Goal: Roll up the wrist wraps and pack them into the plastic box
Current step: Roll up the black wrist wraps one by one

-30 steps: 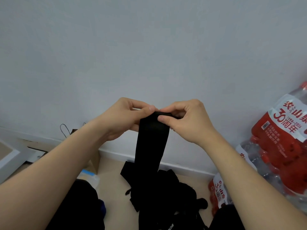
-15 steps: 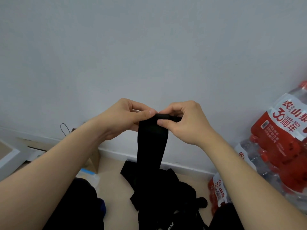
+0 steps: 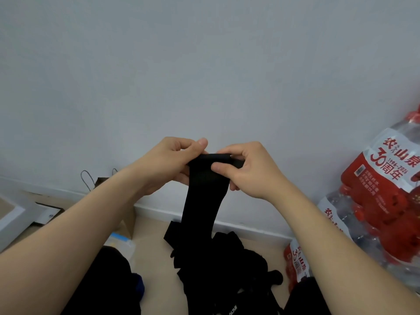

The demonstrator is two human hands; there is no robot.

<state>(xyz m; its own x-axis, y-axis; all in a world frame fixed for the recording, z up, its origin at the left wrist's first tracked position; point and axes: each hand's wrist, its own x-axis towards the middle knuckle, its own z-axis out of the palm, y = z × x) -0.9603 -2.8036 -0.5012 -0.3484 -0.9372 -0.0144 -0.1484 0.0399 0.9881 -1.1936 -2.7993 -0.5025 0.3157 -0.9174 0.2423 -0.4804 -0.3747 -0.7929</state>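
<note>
A long black wrist wrap (image 3: 202,201) hangs straight down in front of the wall, its top end turned over into a small roll. My left hand (image 3: 168,164) pinches the left side of that roll between thumb and fingers. My right hand (image 3: 247,171) grips the right side, thumb pressed on the front of the fabric. The wrap's lower end drops into a heap of black wraps (image 3: 222,269) on the floor. A clear plastic box with a blue edge (image 3: 121,243) lies on the floor at lower left, mostly hidden behind my left forearm.
Shrink-wrapped packs of red-labelled water bottles (image 3: 386,196) stack against the wall at right. A brown paper bag (image 3: 127,221) stands by the skirting at left, beside a white frame (image 3: 13,214). Dark fabric covers my knees at the bottom edge.
The rolled top of the wrap has grown a little thicker as both hands turned it. My left thumb has lifted higher; the hands stay at the same spot.
</note>
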